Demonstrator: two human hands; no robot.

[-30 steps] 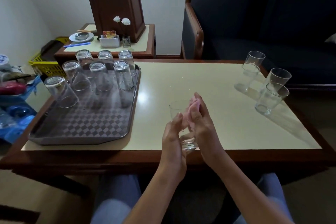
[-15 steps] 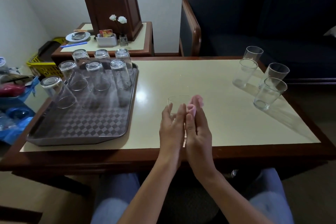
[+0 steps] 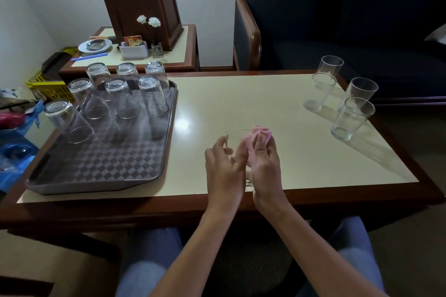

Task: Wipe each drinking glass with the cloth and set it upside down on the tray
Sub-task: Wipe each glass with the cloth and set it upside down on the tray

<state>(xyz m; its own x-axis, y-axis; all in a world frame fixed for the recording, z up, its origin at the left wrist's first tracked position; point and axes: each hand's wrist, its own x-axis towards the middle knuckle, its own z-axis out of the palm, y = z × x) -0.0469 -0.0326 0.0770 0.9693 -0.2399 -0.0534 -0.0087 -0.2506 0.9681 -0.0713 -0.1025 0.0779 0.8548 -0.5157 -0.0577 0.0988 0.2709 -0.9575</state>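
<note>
The glass (image 3: 235, 141) is held upright between the two hands, over the near edge of the table (image 3: 241, 103); whether its base rests there cannot be told. It is gripped by the left hand (image 3: 224, 171), thumb and fingers curled round its wall below the rim. The cloth (image 3: 261, 134) is bunched in the curled fingers of the right hand (image 3: 265, 166) and pressed to the rim on that side.

The glass is judged light, rigid, smooth and breakable. A bare grip may slip, so it is best taken round the lower wall, not by the thin rim, with moderate pressure. The cloth is soft and adds friction.

Left of the left hand lies the tray (image 3: 96, 189), where seven upturned glasses (image 3: 153, 96) are set at its far part. Well to the right of the right hand, and beyond it, four upright glasses (image 3: 351, 118) are seen.
</note>
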